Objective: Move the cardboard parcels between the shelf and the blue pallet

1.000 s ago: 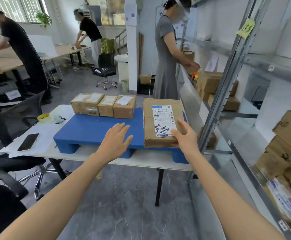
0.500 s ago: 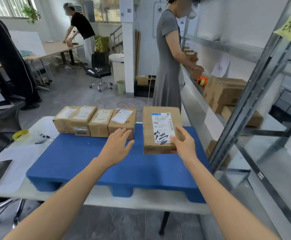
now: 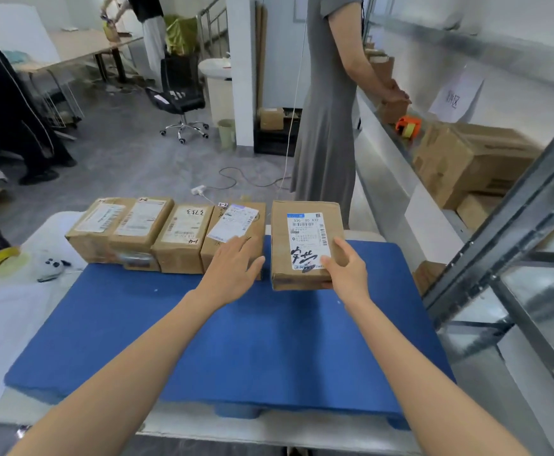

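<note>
Parcel with the scribbled white label (image 3: 305,245) is at the far edge of the blue pallet (image 3: 236,340), just right of the row of four parcels (image 3: 167,235). My right hand (image 3: 346,269) grips its near right corner, thumb on the label. My left hand (image 3: 233,264) is spread, fingers straight, against the row's rightmost box; I cannot tell whether it touches. The metal shelf (image 3: 499,225) stands to the right.

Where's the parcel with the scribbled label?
Head view: the parcel is at the far right of the blue pallet, beside the four-parcel row, in the right hand.
</note>
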